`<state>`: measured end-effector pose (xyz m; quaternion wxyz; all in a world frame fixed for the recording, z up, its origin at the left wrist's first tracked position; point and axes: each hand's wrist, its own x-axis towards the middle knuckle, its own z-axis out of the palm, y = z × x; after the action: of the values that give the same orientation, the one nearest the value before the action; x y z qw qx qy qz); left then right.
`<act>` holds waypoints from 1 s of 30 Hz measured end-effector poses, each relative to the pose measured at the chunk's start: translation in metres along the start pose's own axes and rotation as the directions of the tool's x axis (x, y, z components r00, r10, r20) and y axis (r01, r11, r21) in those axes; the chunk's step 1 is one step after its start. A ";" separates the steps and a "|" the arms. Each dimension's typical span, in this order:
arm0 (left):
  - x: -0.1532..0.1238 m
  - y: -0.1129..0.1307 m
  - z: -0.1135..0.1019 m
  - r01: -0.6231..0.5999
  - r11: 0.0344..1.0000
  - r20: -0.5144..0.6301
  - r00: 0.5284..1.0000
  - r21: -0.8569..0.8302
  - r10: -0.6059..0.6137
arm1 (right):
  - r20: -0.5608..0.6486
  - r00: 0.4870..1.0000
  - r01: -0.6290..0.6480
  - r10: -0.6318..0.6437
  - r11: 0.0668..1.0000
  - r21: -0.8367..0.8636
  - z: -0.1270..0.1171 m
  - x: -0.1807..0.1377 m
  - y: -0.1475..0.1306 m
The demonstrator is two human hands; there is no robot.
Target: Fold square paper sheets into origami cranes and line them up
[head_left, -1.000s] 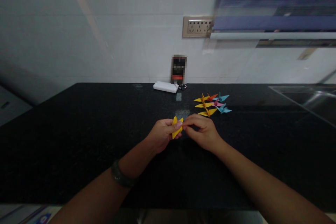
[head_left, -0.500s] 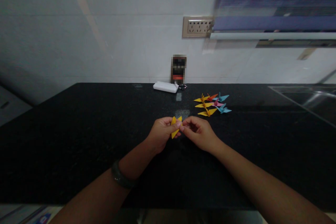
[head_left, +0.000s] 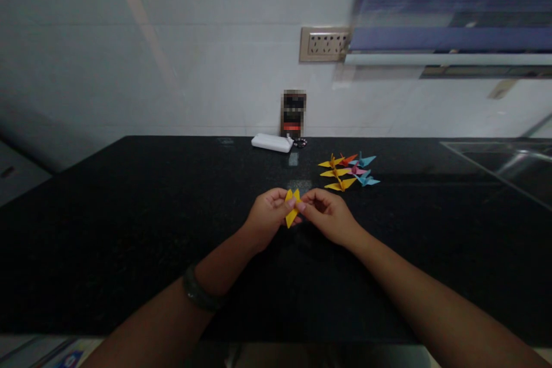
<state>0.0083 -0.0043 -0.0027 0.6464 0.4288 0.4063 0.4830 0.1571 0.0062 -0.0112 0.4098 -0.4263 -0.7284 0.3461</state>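
A small piece of folded yellow origami paper (head_left: 291, 217) is held just above the dark counter, with two points at its top and one at its bottom. My left hand (head_left: 268, 214) grips it from the left, thumb across the front and fingers behind. From the other side, my right hand (head_left: 330, 215) pinches its right edge between thumb and fingers. The thumbs nearly meet and cover its middle. Beyond my right hand stand several paper cranes, among them a yellow crane (head_left: 340, 184), a blue crane (head_left: 367, 179), a pink crane (head_left: 355, 170) and an orange crane (head_left: 347, 160).
On the black counter (head_left: 129, 230), a white power bank-like block (head_left: 271, 142) lies near the wall beside a beaded loop (head_left: 301, 142). A pixelated upright object (head_left: 294, 113) leans there. A sink edge (head_left: 495, 172) is at right, and a socket panel (head_left: 325, 44) is on the wall.
The yellow paper has shifted slightly right and turned a little in my fingers. My right thumb now lies closer along its edge. The cranes have stayed put.
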 end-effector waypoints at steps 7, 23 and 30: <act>-0.001 0.000 0.003 -0.004 1.000 0.017 1.000 0.031 0.003 | -0.040 0.995 0.088 -0.093 0.989 -0.119 -0.004 0.000 -0.007; 0.003 0.001 -0.001 -0.049 0.994 -0.047 0.997 0.095 0.054 | 0.073 0.959 -0.281 0.272 0.902 0.328 -0.007 0.007 -0.002; 0.004 0.001 -0.001 0.136 0.943 -0.133 0.986 0.305 -0.099 | -0.108 0.969 -0.192 0.221 0.954 0.230 -0.003 0.008 -0.002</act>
<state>0.0084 0.0001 -0.0029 0.5730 0.4721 0.5395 0.3971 0.1566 0.0129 -0.0061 0.4630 -0.4746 -0.6087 0.4358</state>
